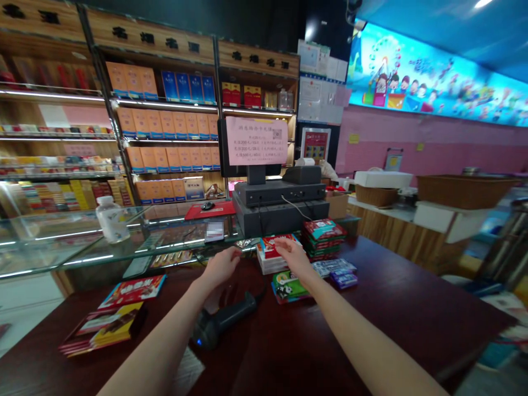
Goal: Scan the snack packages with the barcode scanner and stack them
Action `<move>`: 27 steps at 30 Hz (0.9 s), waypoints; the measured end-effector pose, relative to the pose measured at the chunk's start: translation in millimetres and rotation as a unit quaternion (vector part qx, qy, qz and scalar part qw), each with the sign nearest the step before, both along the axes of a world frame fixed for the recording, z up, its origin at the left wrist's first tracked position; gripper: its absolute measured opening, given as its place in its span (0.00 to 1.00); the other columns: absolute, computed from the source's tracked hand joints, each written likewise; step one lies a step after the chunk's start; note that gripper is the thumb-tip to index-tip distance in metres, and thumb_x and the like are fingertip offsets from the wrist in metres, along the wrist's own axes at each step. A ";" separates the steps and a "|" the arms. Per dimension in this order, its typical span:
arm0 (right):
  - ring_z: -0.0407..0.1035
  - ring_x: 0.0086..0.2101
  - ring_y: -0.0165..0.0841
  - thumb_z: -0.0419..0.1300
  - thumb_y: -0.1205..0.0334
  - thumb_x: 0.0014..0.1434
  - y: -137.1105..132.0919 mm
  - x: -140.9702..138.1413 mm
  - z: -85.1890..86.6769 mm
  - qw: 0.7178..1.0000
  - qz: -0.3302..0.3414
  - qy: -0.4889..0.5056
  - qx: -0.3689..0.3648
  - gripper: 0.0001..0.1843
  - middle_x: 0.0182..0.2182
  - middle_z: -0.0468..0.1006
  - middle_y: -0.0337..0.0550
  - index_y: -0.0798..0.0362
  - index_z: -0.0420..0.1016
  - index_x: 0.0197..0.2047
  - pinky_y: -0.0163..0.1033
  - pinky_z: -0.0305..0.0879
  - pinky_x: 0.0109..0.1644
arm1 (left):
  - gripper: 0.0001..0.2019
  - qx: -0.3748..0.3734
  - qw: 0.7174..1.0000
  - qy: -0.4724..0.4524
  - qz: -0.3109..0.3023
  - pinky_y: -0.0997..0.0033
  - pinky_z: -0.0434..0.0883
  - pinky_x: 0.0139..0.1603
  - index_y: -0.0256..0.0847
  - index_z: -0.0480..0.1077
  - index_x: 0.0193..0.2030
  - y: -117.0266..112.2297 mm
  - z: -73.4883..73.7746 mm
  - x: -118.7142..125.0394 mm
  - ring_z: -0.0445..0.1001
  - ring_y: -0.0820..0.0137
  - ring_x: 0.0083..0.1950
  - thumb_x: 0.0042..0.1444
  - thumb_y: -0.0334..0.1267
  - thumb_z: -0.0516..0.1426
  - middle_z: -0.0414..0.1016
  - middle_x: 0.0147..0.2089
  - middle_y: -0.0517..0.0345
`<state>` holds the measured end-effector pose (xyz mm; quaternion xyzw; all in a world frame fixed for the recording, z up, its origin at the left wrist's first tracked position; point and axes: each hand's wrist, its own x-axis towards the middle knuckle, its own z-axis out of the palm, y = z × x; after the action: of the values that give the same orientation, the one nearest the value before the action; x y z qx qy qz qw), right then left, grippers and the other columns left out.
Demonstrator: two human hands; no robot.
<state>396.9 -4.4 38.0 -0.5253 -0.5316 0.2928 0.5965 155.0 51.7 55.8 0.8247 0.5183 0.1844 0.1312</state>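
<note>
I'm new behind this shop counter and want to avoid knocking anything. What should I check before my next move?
1. Left hand free: ok, nothing visibly held.
2. Right hand free: ok, fingers spread, nothing visibly held.
3. Barcode scanner within reach: ok, lying on the dark wood counter below the left hand.
4. Stack of boxed goods steady: ok, upright and squared; whether the right hand touches it: cannot tell.
5. Water bottle away from the hands: ok, standing on the glass display case to the left.
6. Monitor readable: cannot tell, its back faces the person.
</note>
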 end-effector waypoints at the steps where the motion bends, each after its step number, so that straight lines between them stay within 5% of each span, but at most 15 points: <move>1: 0.75 0.49 0.41 0.60 0.61 0.54 1.2 6.2 -0.7 1.000 -0.012 -0.010 0.003 0.16 0.47 0.82 0.48 0.51 0.79 0.46 0.48 0.67 0.58 | 0.15 -0.004 1.000 -0.007 -0.006 0.67 0.69 0.56 0.46 0.72 0.53 0.9 -0.2 6.7 0.77 0.65 0.56 0.63 0.38 0.51 0.80 0.54 0.55; 12: 0.71 0.54 0.43 0.59 0.64 0.56 5.6 65.2 -10.3 0.979 -0.139 -0.150 0.018 0.18 0.51 0.80 0.49 0.52 0.79 0.49 0.49 0.59 0.65 | 0.23 -0.043 0.989 -0.121 -0.072 0.64 0.68 0.63 0.44 0.68 0.61 11.3 -6.2 65.9 0.74 0.62 0.61 0.58 0.34 0.56 0.77 0.59 0.51; 27: 0.72 0.55 0.43 0.57 0.63 0.59 5.8 71.8 -29.5 0.964 -0.147 -0.219 -0.021 0.27 0.54 0.79 0.49 0.51 0.71 0.62 0.49 0.64 0.63 | 0.25 -0.084 0.955 -0.267 -0.099 0.59 0.69 0.64 0.41 0.68 0.60 24.1 -25.9 87.7 0.75 0.62 0.61 0.54 0.31 0.59 0.78 0.58 0.49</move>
<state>468.7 1.4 8.4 -0.6613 -0.5598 0.0912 0.4910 242.7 75.8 29.9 0.7789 0.3937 0.3396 0.3507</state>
